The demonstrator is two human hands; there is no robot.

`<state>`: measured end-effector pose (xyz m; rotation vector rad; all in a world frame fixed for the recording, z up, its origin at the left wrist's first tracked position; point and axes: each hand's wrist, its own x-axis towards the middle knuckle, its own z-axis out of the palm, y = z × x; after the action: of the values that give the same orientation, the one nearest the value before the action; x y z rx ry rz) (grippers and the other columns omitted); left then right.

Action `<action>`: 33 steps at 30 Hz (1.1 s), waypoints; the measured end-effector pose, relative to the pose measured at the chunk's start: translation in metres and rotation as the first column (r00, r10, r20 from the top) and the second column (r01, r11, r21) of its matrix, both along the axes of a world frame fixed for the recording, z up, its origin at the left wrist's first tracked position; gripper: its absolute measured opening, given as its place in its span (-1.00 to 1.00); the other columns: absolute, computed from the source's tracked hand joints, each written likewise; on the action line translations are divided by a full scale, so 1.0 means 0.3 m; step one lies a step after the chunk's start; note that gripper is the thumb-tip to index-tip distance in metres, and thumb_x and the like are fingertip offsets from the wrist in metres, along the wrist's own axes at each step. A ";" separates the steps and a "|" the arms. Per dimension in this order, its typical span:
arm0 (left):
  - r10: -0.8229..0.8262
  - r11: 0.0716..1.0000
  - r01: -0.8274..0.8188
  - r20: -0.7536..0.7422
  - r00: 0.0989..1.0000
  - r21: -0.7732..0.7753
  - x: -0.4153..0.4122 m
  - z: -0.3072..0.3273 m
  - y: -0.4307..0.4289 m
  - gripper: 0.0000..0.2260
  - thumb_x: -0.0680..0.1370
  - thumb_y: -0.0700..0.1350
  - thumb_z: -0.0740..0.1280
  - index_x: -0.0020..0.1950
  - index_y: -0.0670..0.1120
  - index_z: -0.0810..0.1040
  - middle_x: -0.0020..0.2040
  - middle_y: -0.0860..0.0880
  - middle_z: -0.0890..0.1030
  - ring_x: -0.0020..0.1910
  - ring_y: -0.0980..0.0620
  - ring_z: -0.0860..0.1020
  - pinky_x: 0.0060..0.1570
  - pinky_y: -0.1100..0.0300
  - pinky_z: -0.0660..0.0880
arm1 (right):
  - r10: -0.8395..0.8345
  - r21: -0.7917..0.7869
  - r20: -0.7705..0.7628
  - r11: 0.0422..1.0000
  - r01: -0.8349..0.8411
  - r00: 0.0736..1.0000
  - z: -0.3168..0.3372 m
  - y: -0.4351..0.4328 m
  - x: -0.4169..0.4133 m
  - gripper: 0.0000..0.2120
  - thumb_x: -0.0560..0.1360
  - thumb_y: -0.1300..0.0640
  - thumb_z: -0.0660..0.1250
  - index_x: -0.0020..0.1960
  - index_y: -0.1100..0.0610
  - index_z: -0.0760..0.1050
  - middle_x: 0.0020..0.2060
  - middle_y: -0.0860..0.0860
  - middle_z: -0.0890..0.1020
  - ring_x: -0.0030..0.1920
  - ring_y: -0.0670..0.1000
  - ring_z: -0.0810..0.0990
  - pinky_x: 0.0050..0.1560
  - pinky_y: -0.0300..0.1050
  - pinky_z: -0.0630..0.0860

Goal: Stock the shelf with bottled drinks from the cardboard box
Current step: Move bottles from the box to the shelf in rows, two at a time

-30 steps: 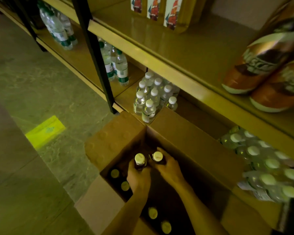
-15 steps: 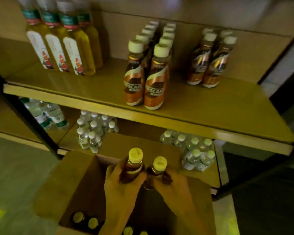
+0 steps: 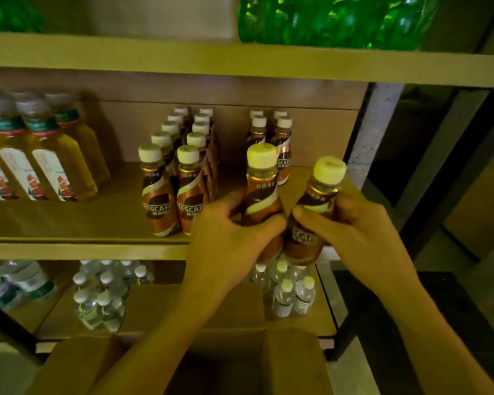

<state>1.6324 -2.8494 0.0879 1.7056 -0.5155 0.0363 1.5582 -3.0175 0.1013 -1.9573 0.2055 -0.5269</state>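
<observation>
My left hand [image 3: 228, 235] grips a brown coffee bottle [image 3: 261, 181] with a cream cap. A second coffee bottle [image 3: 322, 189] of the same kind is held in my right hand [image 3: 351, 232]. Both bottles are upright, side by side and touching, raised in front of the middle shelf [image 3: 83, 243] at its front right. On that shelf two rows of the same coffee bottles [image 3: 180, 166] stand to the left, and a short row [image 3: 271, 129] stands behind the held ones. The open cardboard box [image 3: 291, 363] is below my forearms; its inside is hidden.
Yellow drink bottles [image 3: 40, 155] stand at the shelf's left. Packs of small water bottles [image 3: 103, 295] fill the bottom shelf. Green bottles [image 3: 325, 21] sit on the top shelf. A dark upright post [image 3: 439, 178] bounds the shelf on the right.
Both hands have lifted the two coffee bottles out of the box and up to the middle shelf. My view has risen from the box to the shelves.
</observation>
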 end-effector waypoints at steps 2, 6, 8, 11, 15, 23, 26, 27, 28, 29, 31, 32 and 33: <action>0.009 1.000 -0.009 0.018 1.000 0.012 0.067 0.021 -0.046 -0.78 0.37 -0.02 0.57 -0.02 0.15 0.67 -0.13 0.20 0.71 -0.13 0.28 0.66 -0.07 0.25 0.59 | -0.009 -0.006 0.017 1.000 0.009 1.000 0.033 -0.025 0.061 -0.77 0.40 -0.11 0.47 0.02 -0.08 0.65 -0.11 -0.24 0.72 -0.06 -0.24 0.68 -0.10 -0.28 0.56; 0.071 0.996 -0.071 0.005 0.997 0.049 0.182 0.006 -0.105 -0.74 0.35 0.01 0.57 0.01 0.14 0.69 -0.15 0.21 0.71 -0.16 0.30 0.65 -0.06 0.20 0.61 | -0.034 0.007 -0.031 0.999 0.034 0.999 0.040 -0.064 0.184 -0.80 0.43 -0.08 0.50 0.02 -0.07 0.67 -0.15 -0.24 0.72 -0.11 -0.27 0.68 -0.10 -0.28 0.56; 0.095 0.992 -0.094 -0.015 0.995 0.080 0.227 -0.014 -0.120 -0.76 0.35 0.03 0.56 0.00 0.15 0.69 -0.17 0.22 0.70 -0.17 0.30 0.64 -0.08 0.22 0.60 | -0.038 0.024 -0.055 0.999 0.040 0.998 0.023 -0.076 0.231 -0.77 0.43 -0.08 0.50 0.06 -0.06 0.68 -0.12 -0.23 0.73 -0.10 -0.27 0.67 -0.08 -0.27 0.57; 0.120 0.987 -0.115 -0.042 0.992 0.114 0.270 -0.052 -0.132 -0.74 0.35 0.02 0.55 0.02 0.13 0.68 -0.16 0.21 0.70 -0.17 0.30 0.63 -0.09 0.24 0.59 | -0.054 0.051 -0.087 0.997 0.059 0.995 -0.012 -0.080 0.280 -0.76 0.42 -0.06 0.51 0.06 -0.05 0.68 -0.10 -0.19 0.73 -0.07 -0.22 0.68 -0.05 -0.24 0.58; 0.142 0.986 -0.136 -0.058 0.988 0.101 0.297 -0.089 -0.141 -0.75 0.37 0.02 0.54 0.02 0.13 0.68 -0.18 0.21 0.70 -0.19 0.33 0.62 -0.14 0.30 0.56 | -0.053 0.085 -0.132 0.994 0.065 0.990 -0.058 -0.083 0.317 -0.74 0.41 -0.05 0.52 0.08 -0.05 0.67 -0.04 -0.17 0.73 0.01 -0.14 0.67 0.07 -0.10 0.59; 0.131 0.989 -0.131 0.001 0.991 0.067 0.276 -0.151 -0.149 -0.59 0.41 0.07 0.52 0.24 0.21 0.57 -0.08 0.27 0.66 -0.07 0.36 0.60 -0.09 0.35 0.55 | -0.047 0.169 -0.093 0.984 0.062 0.995 -0.106 -0.088 0.331 -0.75 0.44 -0.04 0.50 0.11 -0.11 0.63 -0.03 -0.20 0.72 0.05 -0.17 0.65 0.17 -0.08 0.57; 0.119 0.991 -0.119 0.001 0.993 0.064 0.259 -0.173 -0.132 -0.44 0.40 0.04 0.54 0.37 0.17 0.47 0.02 0.26 0.64 -0.02 0.38 0.57 -0.17 0.52 0.47 | -0.063 0.133 -0.075 0.988 0.073 0.995 -0.134 -0.083 0.309 -0.57 0.43 -0.11 0.50 0.26 -0.13 0.53 0.09 -0.22 0.67 0.16 -0.18 0.61 0.22 -0.03 0.56; 0.116 0.992 -0.116 0.007 0.993 0.057 0.252 -0.180 -0.125 -0.42 0.39 0.01 0.56 0.38 0.16 0.46 0.05 0.25 0.63 0.00 0.38 0.57 -0.16 0.53 0.46 | -0.101 0.101 -0.064 0.989 0.107 0.993 -0.150 -0.077 0.293 -0.52 0.42 -0.13 0.51 0.30 -0.13 0.49 0.13 -0.23 0.65 0.19 -0.18 0.58 0.22 -0.05 0.55; 0.117 0.992 -0.118 0.015 0.993 0.050 0.245 -0.188 -0.119 -0.41 0.38 -0.02 0.57 0.36 0.16 0.47 0.06 0.25 0.63 0.00 0.40 0.56 -0.14 0.54 0.46 | -0.148 0.065 -0.055 0.986 0.151 0.987 -0.169 -0.066 0.274 -0.48 0.42 -0.13 0.51 0.33 -0.12 0.45 0.15 -0.24 0.62 0.21 -0.17 0.56 0.20 -0.07 0.55; 0.121 0.992 -0.122 0.022 0.992 0.045 0.239 -0.197 -0.116 -0.43 0.38 -0.04 0.58 0.33 0.16 0.48 0.05 0.27 0.62 -0.02 0.43 0.55 -0.14 0.56 0.45 | -0.191 0.042 -0.050 0.980 0.194 0.980 -0.193 -0.051 0.258 -0.45 0.42 -0.12 0.51 0.34 -0.10 0.42 0.13 -0.26 0.60 0.19 -0.17 0.56 0.15 -0.10 0.56; 0.137 0.990 -0.138 0.031 0.990 0.039 0.232 -0.212 -0.117 -0.49 0.36 -0.04 0.61 0.23 0.16 0.50 -0.02 0.29 0.61 -0.07 0.48 0.55 -0.16 0.58 0.44 | -0.233 0.009 -0.049 0.972 0.234 0.971 -0.245 -0.013 0.240 -0.41 0.42 -0.09 0.52 0.36 -0.09 0.37 0.08 -0.28 0.58 0.11 -0.19 0.58 0.08 -0.14 0.58; 0.150 0.988 -0.151 0.029 0.988 0.040 0.231 -0.219 -0.122 -0.52 0.35 -0.04 0.61 0.19 0.13 0.52 -0.03 0.27 0.62 -0.08 0.46 0.56 -0.17 0.57 0.45 | -0.252 -0.034 -0.049 0.967 0.251 0.966 -0.271 0.004 0.242 -0.38 0.41 -0.10 0.52 0.39 -0.09 0.35 0.11 -0.24 0.59 0.11 -0.16 0.60 0.10 -0.08 0.60; 0.165 0.985 -0.167 0.032 0.986 0.047 0.231 -0.228 -0.128 -0.54 0.35 -0.03 0.62 0.18 0.06 0.54 -0.03 0.23 0.64 -0.07 0.40 0.60 -0.18 0.53 0.48 | -0.281 -0.082 -0.049 0.957 0.277 0.958 -0.292 0.017 0.250 -0.33 0.40 -0.12 0.51 0.42 -0.08 0.31 0.17 -0.19 0.59 0.14 -0.11 0.61 0.13 -0.02 0.61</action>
<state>1.7018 -2.8877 0.0194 1.7958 -0.3963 0.1689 1.6331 -3.0122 0.0137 -2.0308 0.5124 -0.6674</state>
